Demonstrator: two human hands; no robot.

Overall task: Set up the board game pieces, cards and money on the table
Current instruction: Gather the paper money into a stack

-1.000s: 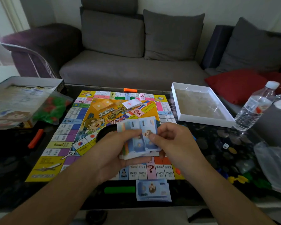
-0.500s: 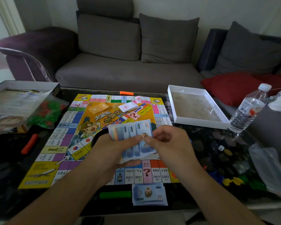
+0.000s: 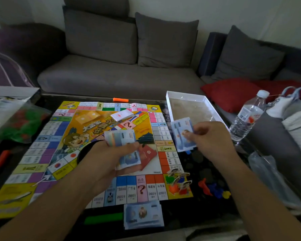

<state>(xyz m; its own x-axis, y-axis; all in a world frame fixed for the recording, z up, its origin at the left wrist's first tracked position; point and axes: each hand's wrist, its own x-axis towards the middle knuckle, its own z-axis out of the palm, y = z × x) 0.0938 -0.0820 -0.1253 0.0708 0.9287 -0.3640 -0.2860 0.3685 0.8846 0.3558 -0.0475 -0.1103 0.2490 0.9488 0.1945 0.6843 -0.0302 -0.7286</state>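
The colourful game board point(image 3: 50, 150) lies flat on the dark glass table. Over its middle my left hand point(image 3: 109, 159) grips a thick stack of play money point(image 3: 120, 137). To the right, past the board's edge, my right hand point(image 3: 210, 138) pinches a few blue banknotes point(image 3: 182, 134) pulled off that stack. Another pile of blue notes point(image 3: 142, 213) rests on the table below the board. A red card deck point(image 3: 149, 155) and a white card deck point(image 3: 122, 114) sit on the board. Cardboard player figures point(image 3: 180, 180) stand on its near right corner.
An open white box tray point(image 3: 170, 105) lies right of the board, a water bottle point(image 3: 247, 117) beyond it. Loose plastic pawns point(image 3: 214, 189) and a clear bag point(image 3: 271, 180) are at right. The box lid point(image 3: 10, 105), a bag of houses point(image 3: 23, 122), green point(image 3: 103, 218) and orange bars point(image 3: 120, 100) surround the board.
My right hand has drawn a few blue notes off the stack and carried them right, away from my left hand. The camera has tilted, bringing the player figures into view.
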